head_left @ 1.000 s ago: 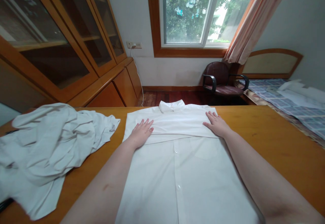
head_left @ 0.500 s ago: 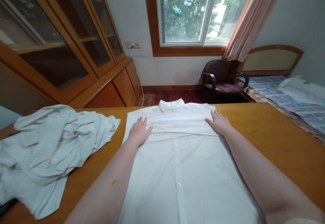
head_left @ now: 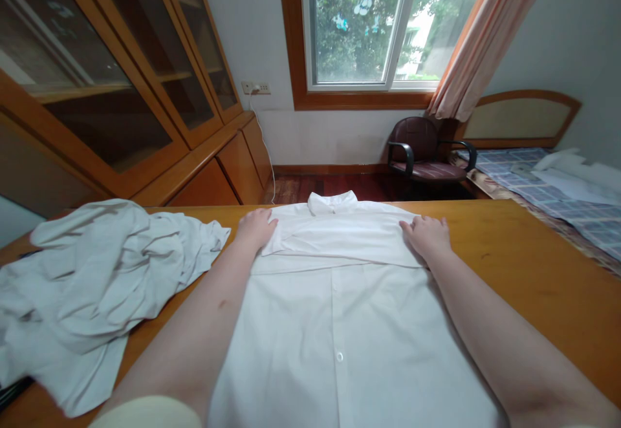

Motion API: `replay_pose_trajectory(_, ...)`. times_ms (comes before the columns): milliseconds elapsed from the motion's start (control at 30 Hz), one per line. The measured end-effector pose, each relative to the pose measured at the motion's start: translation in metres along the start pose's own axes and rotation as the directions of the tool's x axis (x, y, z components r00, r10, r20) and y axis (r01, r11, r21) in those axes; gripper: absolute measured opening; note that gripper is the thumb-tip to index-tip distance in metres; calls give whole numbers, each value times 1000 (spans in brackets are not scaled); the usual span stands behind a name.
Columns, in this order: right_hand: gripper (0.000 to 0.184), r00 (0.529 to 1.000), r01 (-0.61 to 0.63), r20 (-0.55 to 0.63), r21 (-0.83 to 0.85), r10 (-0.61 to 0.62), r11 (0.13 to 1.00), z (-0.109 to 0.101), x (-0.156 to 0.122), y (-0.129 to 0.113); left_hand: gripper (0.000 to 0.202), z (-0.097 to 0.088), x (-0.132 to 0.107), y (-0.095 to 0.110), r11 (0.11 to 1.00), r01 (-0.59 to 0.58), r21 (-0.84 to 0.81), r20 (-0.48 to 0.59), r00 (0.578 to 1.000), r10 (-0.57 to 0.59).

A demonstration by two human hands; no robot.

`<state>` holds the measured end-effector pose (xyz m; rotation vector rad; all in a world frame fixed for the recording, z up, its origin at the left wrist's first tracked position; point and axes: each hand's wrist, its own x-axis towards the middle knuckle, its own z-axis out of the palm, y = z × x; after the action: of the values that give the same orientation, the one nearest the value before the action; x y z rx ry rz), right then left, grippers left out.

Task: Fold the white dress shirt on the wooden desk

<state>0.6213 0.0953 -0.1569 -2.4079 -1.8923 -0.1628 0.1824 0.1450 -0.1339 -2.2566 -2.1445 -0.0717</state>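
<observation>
A white button-up shirt (head_left: 295, 324) lies front up on the table, collar at the far edge, its sleeves folded across the chest. My left hand (head_left: 256, 229) grips the shirt's left edge near the shoulder, thumb on top and fingers curled at the cloth's border. At the opposite shoulder my right hand (head_left: 427, 236) holds the right edge in the same manner, with its fingertips partly hidden. The buttons run down the middle between my forearms.
A crumpled heap of white cloth (head_left: 97, 286) lies on the left of the wooden table (head_left: 524, 299). Beyond the table stand a glass-fronted cabinet (head_left: 194, 156), an office chair (head_left: 422, 147) and a bed (head_left: 557, 182) on the right.
My hands have gone from lying flat on the folded sleeves to curling round the shirt's side edges. The left hand moved outward to the left; the shoulder edges look drawn inward.
</observation>
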Motion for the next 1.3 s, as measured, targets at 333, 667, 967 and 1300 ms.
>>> replay_pose_trajectory(333, 54, 982, 186, 5, 61, -187, 981, 18, 14, 4, 67, 29, 15, -18, 1000, -15, 12, 71, 997, 14)
replay_pose_trajectory(667, 77, 964, 178, 150, 255, -221, 950, 8, 74, 8, 89, 4, 43, -6, 994, -111, 14, 162, 981, 108)
replay_pose_trajectory(967, 62, 953, 151, 250, 106, -173, 983, -9, 90, -8, 73, -7, 52, 2, 999, -53, -6, 226, 973, 53)
replay_pose_trajectory(1300, 25, 981, 192, 45, -61, -189, 980, -35, 64, -28, 32, -16, 39, 17, 997, -50, 62, 53, 997, 47)
